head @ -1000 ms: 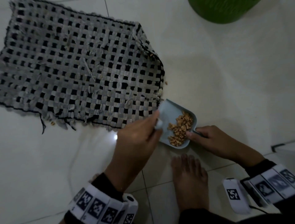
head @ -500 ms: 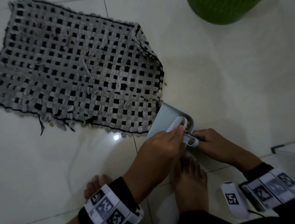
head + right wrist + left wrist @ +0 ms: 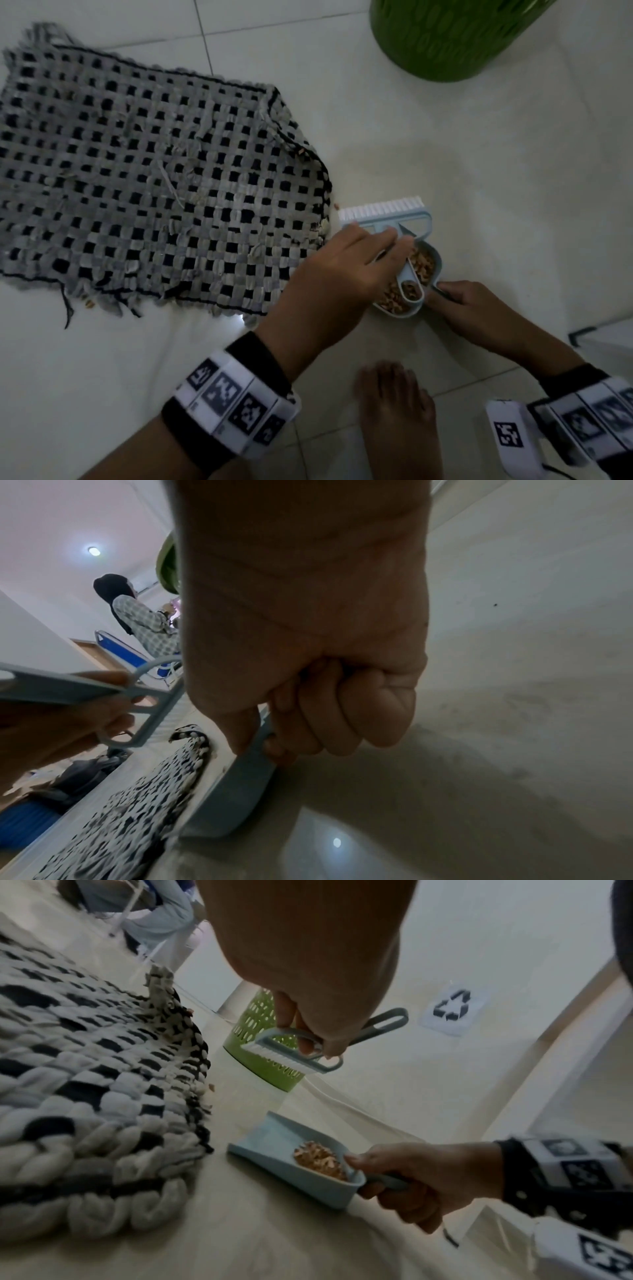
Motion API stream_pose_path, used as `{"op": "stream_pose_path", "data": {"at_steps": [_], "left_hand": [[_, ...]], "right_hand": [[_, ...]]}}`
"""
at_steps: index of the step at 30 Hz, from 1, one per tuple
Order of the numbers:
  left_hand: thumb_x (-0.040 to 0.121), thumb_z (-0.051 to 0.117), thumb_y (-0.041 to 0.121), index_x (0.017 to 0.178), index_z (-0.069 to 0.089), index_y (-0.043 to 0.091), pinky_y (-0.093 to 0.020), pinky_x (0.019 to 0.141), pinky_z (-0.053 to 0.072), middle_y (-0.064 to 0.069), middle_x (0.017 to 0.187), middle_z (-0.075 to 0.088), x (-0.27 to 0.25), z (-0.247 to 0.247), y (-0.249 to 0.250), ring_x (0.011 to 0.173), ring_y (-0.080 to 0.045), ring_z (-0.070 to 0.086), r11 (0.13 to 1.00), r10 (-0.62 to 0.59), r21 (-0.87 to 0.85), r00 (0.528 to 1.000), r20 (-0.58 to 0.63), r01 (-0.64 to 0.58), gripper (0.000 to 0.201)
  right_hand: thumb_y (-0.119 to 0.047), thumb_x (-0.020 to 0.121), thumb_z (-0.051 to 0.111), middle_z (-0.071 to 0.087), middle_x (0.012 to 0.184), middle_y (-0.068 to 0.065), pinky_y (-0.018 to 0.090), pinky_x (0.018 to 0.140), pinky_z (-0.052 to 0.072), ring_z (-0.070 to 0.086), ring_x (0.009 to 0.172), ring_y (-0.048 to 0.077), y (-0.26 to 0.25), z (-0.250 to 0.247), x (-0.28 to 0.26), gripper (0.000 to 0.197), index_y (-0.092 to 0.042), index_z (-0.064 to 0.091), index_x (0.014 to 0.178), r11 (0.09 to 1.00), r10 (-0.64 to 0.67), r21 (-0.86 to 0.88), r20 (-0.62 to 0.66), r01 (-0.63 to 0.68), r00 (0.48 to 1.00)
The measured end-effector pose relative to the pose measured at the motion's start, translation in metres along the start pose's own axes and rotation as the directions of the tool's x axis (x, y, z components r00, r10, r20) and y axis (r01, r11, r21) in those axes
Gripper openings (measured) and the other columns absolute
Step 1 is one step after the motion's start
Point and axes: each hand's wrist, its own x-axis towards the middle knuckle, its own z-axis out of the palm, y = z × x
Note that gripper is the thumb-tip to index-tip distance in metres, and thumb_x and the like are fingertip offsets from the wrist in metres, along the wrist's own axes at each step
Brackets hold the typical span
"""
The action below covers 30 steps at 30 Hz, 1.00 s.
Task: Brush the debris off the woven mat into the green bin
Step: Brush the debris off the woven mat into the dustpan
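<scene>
A pale tiled floor point(image 3: 445, 171) fills the head view, with the woven mat point(image 3: 154, 178) of grey and black strips spread flat over the left half of the frame, its long axis running left to right and its frayed right edge near the centre. The green bin point(image 3: 445, 37) stands at the top right, well apart from the mat. Just right of the mat's lower right edge, a light blue dustpan point(image 3: 274, 1139) rests on the floor, its open mouth pointing up and left toward the mat and its handle toward the lower right; a heap of tan debris point(image 3: 320, 1158) lies at its back end. The right hand point(image 3: 479, 308) has its fingers curled round the dustpan's handle. The left hand point(image 3: 342, 270) grips a small brush point(image 3: 383, 214) by its loop frame, raised above the pan; the brush head lies left to right with white bristles facing the top of the frame, its long handle slanting down over the debris. A bare foot point(image 3: 394, 404) shows at the bottom centre.
</scene>
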Motion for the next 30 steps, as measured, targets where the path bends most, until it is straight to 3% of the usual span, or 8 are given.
{"op": "stream_pose_path", "data": {"at_steps": [3,7,12,16,20,24,27,30], "left_hand": [[0.085,0.065,-0.006,0.122,0.067,-0.004,-0.047,0.083,0.057,-0.023,0.115,0.069,0.011,0.014,-0.012,0.096,-0.038,0.067,0.999,0.018,0.033,0.998,0.052,-0.019,0.037],[0.079,0.073,-0.007,0.119,0.068,-0.005,-0.043,0.084,0.054,-0.022,0.111,0.070,0.018,0.028,-0.019,0.092,-0.037,0.067,0.998,-0.011,0.066,0.999,0.043,0.008,0.040],[0.077,0.077,-0.005,0.121,0.067,-0.003,-0.041,0.084,0.055,-0.019,0.114,0.070,0.019,0.041,-0.027,0.095,-0.037,0.066,0.990,-0.122,0.077,0.989,0.089,0.115,0.044],[0.081,0.075,-0.002,0.122,0.067,-0.002,-0.039,0.083,0.052,-0.018,0.115,0.070,0.020,0.047,-0.022,0.094,-0.036,0.067,0.979,-0.205,0.028,0.976,0.072,0.204,0.042],[0.081,0.077,0.000,0.120,0.068,-0.003,-0.040,0.075,0.057,-0.017,0.111,0.072,0.021,0.050,0.000,0.087,-0.034,0.068,0.975,-0.200,-0.082,0.977,0.070,0.205,0.041],[0.080,0.081,0.007,0.120,0.069,-0.002,-0.041,0.081,0.057,-0.016,0.113,0.072,0.013,0.052,0.027,0.092,-0.032,0.069,0.964,-0.169,-0.187,0.978,0.118,0.189,0.042],[0.080,0.081,0.008,0.119,0.070,-0.001,-0.038,0.087,0.055,-0.014,0.114,0.072,0.005,0.052,0.043,0.095,-0.029,0.069,0.951,-0.144,-0.259,0.983,0.114,0.170,0.041],[0.085,0.077,0.007,0.121,0.069,-0.001,-0.037,0.090,0.053,-0.014,0.117,0.071,0.003,0.048,0.045,0.098,-0.029,0.068,0.961,-0.107,-0.248,0.991,0.086,0.125,0.039]], "right_hand": [[-0.055,0.088,0.051,0.070,0.066,-0.001,0.023,0.056,0.047,0.063,0.058,0.002,0.004,-0.007,-0.003,0.052,-0.011,0.076,0.079,0.996,0.060,0.065,-0.013,-0.059,0.998],[-0.056,0.088,0.051,0.078,0.085,-0.002,0.029,0.071,0.058,0.072,0.074,0.006,0.009,-0.006,-0.010,0.047,-0.019,0.080,0.087,0.982,0.130,0.141,0.006,-0.130,0.992],[-0.081,0.082,0.039,0.067,0.085,0.025,0.050,0.072,0.054,0.067,0.075,0.032,0.018,0.008,-0.010,0.089,0.004,0.066,0.091,0.991,0.089,0.098,-0.021,-0.087,0.996],[-0.081,0.082,0.038,0.062,0.077,0.025,0.045,0.064,0.051,0.063,0.067,0.033,0.016,0.014,-0.011,0.088,0.004,0.063,0.086,0.988,0.101,0.121,-0.029,-0.096,0.995],[-0.079,0.084,0.037,0.062,0.077,0.025,0.034,0.055,0.043,0.061,0.063,0.031,0.015,0.013,-0.010,0.087,0.004,0.064,0.088,0.986,0.114,0.122,-0.027,-0.110,0.993],[-0.077,0.086,0.040,0.065,0.069,0.014,0.026,0.052,0.038,0.052,0.050,0.009,0.010,0.009,-0.008,0.081,-0.001,0.068,0.085,0.987,0.125,0.100,0.001,-0.125,0.992],[-0.085,0.072,0.040,0.070,0.073,0.004,0.036,0.058,0.048,0.062,0.060,0.012,0.009,0.008,-0.010,0.082,-0.008,0.068,0.080,0.989,0.089,0.118,-0.014,-0.087,0.996],[-0.092,0.068,0.038,0.072,0.083,0.010,0.042,0.067,0.052,0.068,0.073,0.023,0.011,0.008,-0.012,0.087,-0.012,0.070,0.083,0.988,0.054,0.143,-0.019,-0.051,0.998]]}}
